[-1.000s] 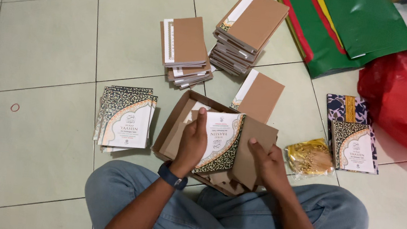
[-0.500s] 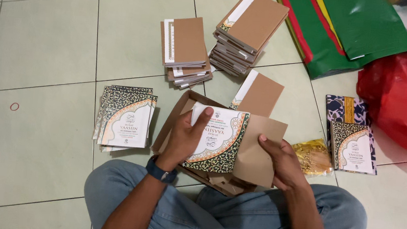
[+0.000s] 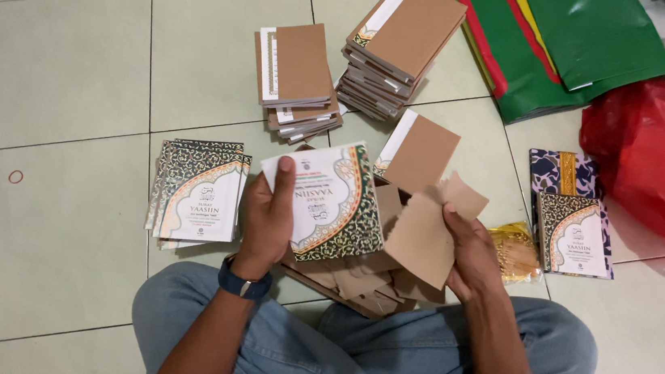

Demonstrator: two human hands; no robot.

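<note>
I sit cross-legged on a tiled floor. My left hand (image 3: 266, 215), with a dark watch at the wrist, grips a small booklet (image 3: 331, 199) with a white, green and gold ornamented cover, thumb on its front. My right hand (image 3: 466, 253) holds a torn piece of brown paper wrapper (image 3: 430, 225) just to the right of the booklet. Below both hands lies an open brown cardboard box (image 3: 352, 282) with scraps of brown paper in it.
A pile of unwrapped ornamented booklets (image 3: 198, 194) lies at the left. Two stacks of brown-wrapped booklets (image 3: 298, 78) (image 3: 403, 43) and one single wrapped booklet (image 3: 421, 151) lie ahead. At the right are two more booklets (image 3: 572, 226), gold packets (image 3: 515, 249), a red plastic bag (image 3: 659, 170) and green bags (image 3: 574, 39).
The booklet came up out of the brown wrapper and moved left in my left hand. My right hand pulled the wrapper away to the right.
</note>
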